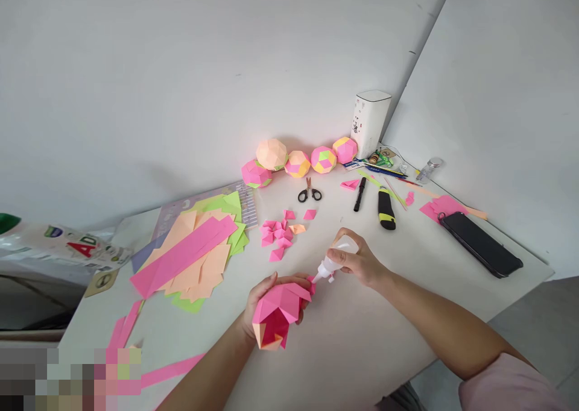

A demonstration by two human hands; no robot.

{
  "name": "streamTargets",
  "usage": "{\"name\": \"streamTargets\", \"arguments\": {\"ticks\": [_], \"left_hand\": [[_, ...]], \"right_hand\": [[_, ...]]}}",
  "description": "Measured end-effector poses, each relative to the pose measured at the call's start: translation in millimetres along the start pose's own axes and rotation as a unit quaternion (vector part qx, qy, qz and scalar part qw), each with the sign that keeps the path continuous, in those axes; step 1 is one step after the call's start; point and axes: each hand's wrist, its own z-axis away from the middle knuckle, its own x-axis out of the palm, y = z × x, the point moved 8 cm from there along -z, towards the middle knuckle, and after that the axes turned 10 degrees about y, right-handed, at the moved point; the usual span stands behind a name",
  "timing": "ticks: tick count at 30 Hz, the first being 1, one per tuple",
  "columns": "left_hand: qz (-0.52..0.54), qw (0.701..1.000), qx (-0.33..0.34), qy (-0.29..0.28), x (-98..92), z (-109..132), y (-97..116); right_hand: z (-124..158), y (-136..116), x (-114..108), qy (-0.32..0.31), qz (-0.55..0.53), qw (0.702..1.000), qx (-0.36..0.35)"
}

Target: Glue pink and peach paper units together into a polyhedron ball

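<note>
A partly assembled folded-paper ball (pixel 283 302), mostly pink with some peach, has an opening facing the front. My left hand (pixel 257 299) is wrapped round it from the left and behind. In my right hand (pixel 357 260) is a small white glue bottle (pixel 340 253), tilted down to the left. Its nozzle tip meets or nearly meets a pink flap at the ball's right side; I cannot tell if they touch. Several small folded pink paper pieces (pixel 274 233) lie behind the ball, with one peach piece (pixel 297 229) among them.
Finished paper balls (pixel 272 153) line the wall beside a white container (pixel 371 122). Scissors (pixel 310 192), a black marker (pixel 360 194), a utility knife (pixel 386 209) and a black case (pixel 482 245) lie rightward. Paper sheets (pixel 203 248) are piled left, near a large bottle (pixel 67 242).
</note>
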Motion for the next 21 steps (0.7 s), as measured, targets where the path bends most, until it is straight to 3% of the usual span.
{"name": "streamTargets", "arguments": {"ticks": [7,21], "left_hand": [[-0.007,1.000,0.012,0.014,0.4,0.3,2.1],[0.013,1.000,0.020,0.014,0.8,-1.0,1.5]], "right_hand": [[-2.6,1.4,-2.1,0.007,-0.010,1.000,-0.002],[-9.6,18.7,-11.1,0.049,-0.025,0.996,0.065]]}}
